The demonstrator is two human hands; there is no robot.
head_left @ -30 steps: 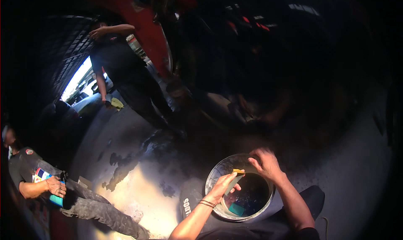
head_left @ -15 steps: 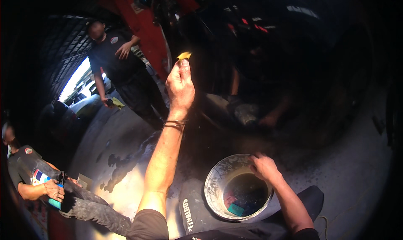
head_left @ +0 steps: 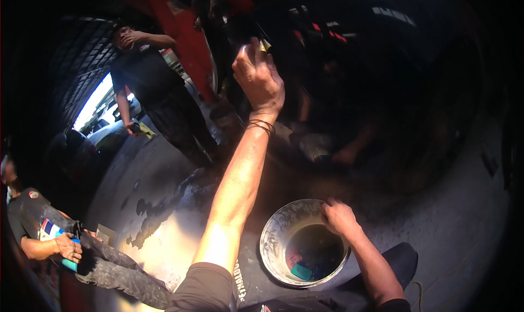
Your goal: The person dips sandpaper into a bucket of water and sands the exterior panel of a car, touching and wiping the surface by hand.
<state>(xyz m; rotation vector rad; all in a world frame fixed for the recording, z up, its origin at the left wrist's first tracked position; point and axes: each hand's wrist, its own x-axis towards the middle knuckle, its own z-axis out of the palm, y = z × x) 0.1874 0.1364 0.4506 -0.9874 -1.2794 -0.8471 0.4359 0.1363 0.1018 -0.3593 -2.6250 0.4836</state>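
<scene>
My left hand (head_left: pixel 260 82) is stretched up and forward, fingers closed on a small yellow sheet (head_left: pixel 265 45) that looks like sandpaper. It is up against a dark glossy vehicle panel (head_left: pixel 376 88); whether the sheet presses on the surface is hard to see in the shade. Down low, my right hand (head_left: pixel 339 219) grips the rim of a greyish, stained bucket (head_left: pixel 271 244) between my legs. Dark water fills its bottom, with a teal block (head_left: pixel 301 272) and a reddish thing (head_left: pixel 293 256) inside.
At the upper left stands a co-worker (head_left: pixel 150 83) with a yellow sheet and a dark object in one hand. Another person (head_left: pixel 41 219) at the lower left holds a blue-and-white bottle. A red metal structure (head_left: pixel 185 39) rises beside the panel. Wet patches (head_left: pixel 155 208) mark the concrete floor.
My left hand has moved up and right to the dark panel with the yellow sheet. My right hand stays on the bucket. The standing co-worker has raised a hand to the face.
</scene>
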